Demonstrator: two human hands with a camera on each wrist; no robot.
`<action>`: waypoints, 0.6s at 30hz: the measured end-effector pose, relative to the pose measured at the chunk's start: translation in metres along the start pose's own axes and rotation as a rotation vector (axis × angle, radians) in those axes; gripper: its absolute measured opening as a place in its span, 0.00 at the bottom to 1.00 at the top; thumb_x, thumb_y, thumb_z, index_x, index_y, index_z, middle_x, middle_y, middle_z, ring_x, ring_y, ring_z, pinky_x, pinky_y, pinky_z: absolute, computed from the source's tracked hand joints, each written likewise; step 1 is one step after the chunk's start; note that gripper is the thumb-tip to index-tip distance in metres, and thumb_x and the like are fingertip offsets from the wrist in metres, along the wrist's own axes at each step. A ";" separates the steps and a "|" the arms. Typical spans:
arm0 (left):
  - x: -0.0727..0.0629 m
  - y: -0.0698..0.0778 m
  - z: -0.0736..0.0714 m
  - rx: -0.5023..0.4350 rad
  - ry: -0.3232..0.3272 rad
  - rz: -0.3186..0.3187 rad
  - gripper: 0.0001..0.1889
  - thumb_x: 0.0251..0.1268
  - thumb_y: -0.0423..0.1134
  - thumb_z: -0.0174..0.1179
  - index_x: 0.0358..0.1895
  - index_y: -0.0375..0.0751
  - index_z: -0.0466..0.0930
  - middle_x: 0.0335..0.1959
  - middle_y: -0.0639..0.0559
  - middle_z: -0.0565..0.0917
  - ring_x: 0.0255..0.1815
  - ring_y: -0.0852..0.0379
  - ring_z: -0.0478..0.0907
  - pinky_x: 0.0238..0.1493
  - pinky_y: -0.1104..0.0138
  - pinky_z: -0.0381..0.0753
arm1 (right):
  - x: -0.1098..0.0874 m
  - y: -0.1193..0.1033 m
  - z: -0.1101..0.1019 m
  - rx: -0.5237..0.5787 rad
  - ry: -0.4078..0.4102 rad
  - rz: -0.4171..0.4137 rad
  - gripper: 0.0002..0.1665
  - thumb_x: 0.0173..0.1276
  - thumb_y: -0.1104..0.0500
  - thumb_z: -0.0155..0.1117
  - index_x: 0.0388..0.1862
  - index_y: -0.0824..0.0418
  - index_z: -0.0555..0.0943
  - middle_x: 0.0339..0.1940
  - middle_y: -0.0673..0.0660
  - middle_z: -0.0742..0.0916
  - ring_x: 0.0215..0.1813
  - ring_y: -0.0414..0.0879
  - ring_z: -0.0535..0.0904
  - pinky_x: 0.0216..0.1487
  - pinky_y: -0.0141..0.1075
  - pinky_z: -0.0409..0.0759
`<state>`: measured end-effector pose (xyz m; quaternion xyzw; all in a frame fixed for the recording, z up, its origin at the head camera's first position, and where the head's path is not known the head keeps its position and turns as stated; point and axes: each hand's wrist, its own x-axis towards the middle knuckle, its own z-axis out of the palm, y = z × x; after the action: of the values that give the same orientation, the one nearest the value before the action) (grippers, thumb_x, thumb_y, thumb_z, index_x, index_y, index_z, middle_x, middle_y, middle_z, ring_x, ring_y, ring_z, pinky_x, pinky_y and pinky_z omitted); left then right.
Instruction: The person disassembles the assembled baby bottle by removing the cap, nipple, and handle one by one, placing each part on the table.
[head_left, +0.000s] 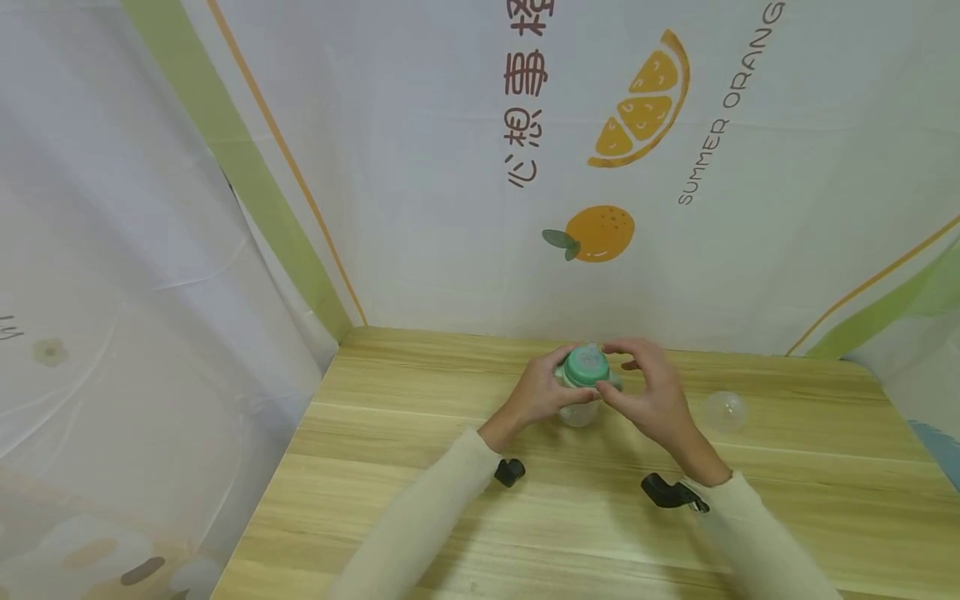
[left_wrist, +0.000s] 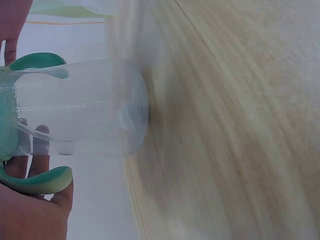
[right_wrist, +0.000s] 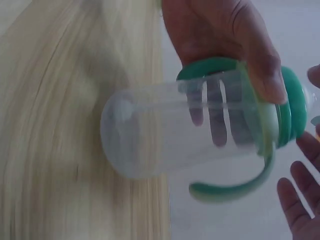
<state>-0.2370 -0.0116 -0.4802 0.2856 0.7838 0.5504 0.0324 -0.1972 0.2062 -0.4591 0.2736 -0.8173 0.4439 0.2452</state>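
Note:
A clear baby bottle [right_wrist: 145, 130] with a green collar [head_left: 587, 367], a translucent nipple at its top and two green side handles [right_wrist: 230, 190] stands upright, its base close over the table. My left hand [head_left: 536, 390] grips it around the collar; in the right wrist view the thumb [right_wrist: 270, 82] presses the near side and the fingers show through the clear wall behind. Around the bottle's top, my right hand [head_left: 652, 396] has its thumb and fingers spread apart. In the right wrist view, those fingers [right_wrist: 305, 185] lie off the collar, near the nipple.
A clear dome-shaped cover [head_left: 726, 412] lies on the wooden table [head_left: 585, 517] to the right of my right hand. Black wrist-camera mounts [head_left: 667, 492] stick out beside both sleeves. Behind the table's far edge hangs a white printed cloth [head_left: 450, 250].

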 end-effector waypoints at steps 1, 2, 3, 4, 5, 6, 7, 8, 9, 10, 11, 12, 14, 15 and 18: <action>0.000 0.000 0.000 0.005 0.001 0.005 0.36 0.69 0.36 0.80 0.78 0.38 0.76 0.67 0.43 0.86 0.63 0.54 0.83 0.62 0.65 0.81 | 0.001 0.000 0.002 0.000 -0.003 0.015 0.34 0.62 0.73 0.82 0.67 0.65 0.83 0.61 0.61 0.87 0.63 0.55 0.79 0.58 0.33 0.79; 0.000 0.000 0.000 0.009 0.003 0.010 0.36 0.69 0.36 0.80 0.77 0.37 0.76 0.67 0.43 0.86 0.63 0.53 0.83 0.62 0.65 0.82 | 0.001 -0.001 0.004 0.002 -0.004 0.029 0.34 0.62 0.73 0.82 0.67 0.66 0.83 0.62 0.61 0.87 0.63 0.56 0.79 0.58 0.35 0.80; 0.000 -0.001 0.000 0.012 0.005 0.014 0.36 0.68 0.35 0.80 0.77 0.36 0.76 0.67 0.42 0.86 0.63 0.52 0.84 0.61 0.65 0.82 | 0.001 -0.001 0.006 0.007 -0.005 0.042 0.34 0.62 0.72 0.82 0.67 0.67 0.83 0.62 0.62 0.87 0.63 0.56 0.79 0.58 0.36 0.80; 0.000 -0.001 0.000 0.014 0.007 0.018 0.36 0.68 0.35 0.80 0.77 0.36 0.76 0.67 0.42 0.86 0.63 0.52 0.84 0.61 0.65 0.82 | 0.002 -0.001 0.008 0.007 -0.005 0.055 0.34 0.62 0.72 0.82 0.67 0.67 0.82 0.62 0.62 0.87 0.63 0.57 0.79 0.58 0.37 0.80; 0.000 -0.001 0.000 0.016 0.010 0.019 0.36 0.68 0.35 0.79 0.77 0.36 0.76 0.67 0.42 0.86 0.62 0.52 0.84 0.61 0.65 0.82 | 0.002 -0.001 0.010 0.010 -0.003 0.066 0.34 0.62 0.72 0.82 0.68 0.68 0.82 0.62 0.62 0.87 0.63 0.57 0.79 0.57 0.37 0.81; 0.000 -0.001 0.000 0.015 0.013 0.019 0.36 0.68 0.35 0.80 0.77 0.36 0.76 0.66 0.42 0.86 0.62 0.51 0.84 0.61 0.65 0.82 | 0.003 -0.001 0.011 0.012 -0.002 0.076 0.34 0.63 0.72 0.82 0.68 0.69 0.82 0.62 0.63 0.87 0.64 0.58 0.79 0.57 0.37 0.81; 0.000 -0.001 0.000 0.014 0.016 0.020 0.36 0.68 0.35 0.80 0.77 0.36 0.76 0.66 0.41 0.86 0.62 0.51 0.84 0.60 0.65 0.82 | 0.003 -0.001 0.013 0.013 0.000 0.086 0.33 0.63 0.71 0.82 0.68 0.69 0.82 0.62 0.63 0.86 0.64 0.58 0.79 0.57 0.37 0.80; 0.000 -0.002 0.000 0.013 0.018 0.020 0.36 0.68 0.35 0.80 0.77 0.36 0.76 0.66 0.41 0.86 0.62 0.51 0.84 0.60 0.65 0.82 | 0.003 -0.001 0.014 0.014 0.001 0.094 0.33 0.63 0.71 0.82 0.68 0.69 0.82 0.63 0.63 0.86 0.64 0.58 0.79 0.57 0.37 0.80; 0.000 -0.002 0.000 0.015 0.020 0.019 0.36 0.68 0.36 0.80 0.77 0.36 0.77 0.66 0.42 0.86 0.61 0.51 0.84 0.60 0.65 0.82 | 0.003 -0.001 0.015 0.017 0.002 0.102 0.33 0.63 0.71 0.82 0.68 0.69 0.82 0.62 0.63 0.86 0.64 0.58 0.79 0.57 0.38 0.80; 0.000 -0.003 0.000 0.015 0.021 0.019 0.36 0.68 0.36 0.80 0.77 0.36 0.77 0.65 0.42 0.86 0.61 0.52 0.84 0.59 0.65 0.82 | 0.003 -0.001 0.016 0.017 0.002 0.110 0.33 0.64 0.70 0.82 0.68 0.68 0.82 0.62 0.63 0.86 0.65 0.58 0.79 0.57 0.38 0.80; 0.000 -0.003 0.000 0.015 0.022 0.018 0.36 0.67 0.36 0.80 0.77 0.36 0.77 0.65 0.41 0.87 0.60 0.52 0.84 0.59 0.65 0.82 | 0.004 -0.001 0.017 0.020 0.002 0.117 0.33 0.64 0.70 0.82 0.67 0.68 0.82 0.62 0.63 0.86 0.65 0.57 0.79 0.57 0.40 0.81; 0.001 -0.004 0.000 0.016 0.022 0.018 0.36 0.67 0.35 0.80 0.77 0.37 0.77 0.65 0.42 0.87 0.60 0.52 0.84 0.59 0.65 0.82 | 0.004 -0.001 0.018 0.021 0.002 0.122 0.33 0.64 0.69 0.82 0.67 0.68 0.82 0.62 0.63 0.86 0.65 0.57 0.79 0.57 0.42 0.81; 0.001 -0.004 0.000 0.020 0.020 0.015 0.36 0.67 0.36 0.80 0.77 0.37 0.77 0.65 0.41 0.86 0.60 0.53 0.84 0.59 0.65 0.82 | 0.004 -0.001 0.019 0.025 0.002 0.131 0.32 0.64 0.68 0.82 0.67 0.67 0.83 0.62 0.63 0.86 0.64 0.56 0.79 0.56 0.45 0.82; 0.001 -0.004 0.000 0.022 0.019 0.012 0.37 0.67 0.36 0.80 0.77 0.37 0.77 0.65 0.41 0.86 0.60 0.53 0.84 0.59 0.66 0.82 | 0.004 0.000 0.020 0.028 0.001 0.135 0.32 0.64 0.68 0.82 0.67 0.67 0.83 0.62 0.62 0.86 0.64 0.55 0.79 0.56 0.46 0.82; 0.001 -0.003 -0.001 0.029 0.017 0.004 0.37 0.66 0.36 0.80 0.78 0.37 0.77 0.66 0.41 0.86 0.60 0.53 0.84 0.59 0.66 0.82 | 0.004 0.000 0.020 0.032 -0.003 0.147 0.31 0.64 0.68 0.82 0.66 0.67 0.84 0.62 0.62 0.86 0.63 0.53 0.79 0.56 0.44 0.82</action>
<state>-0.2393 -0.0124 -0.4818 0.2829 0.7915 0.5413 0.0207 -0.2035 0.1879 -0.4667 0.2173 -0.8283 0.4734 0.2063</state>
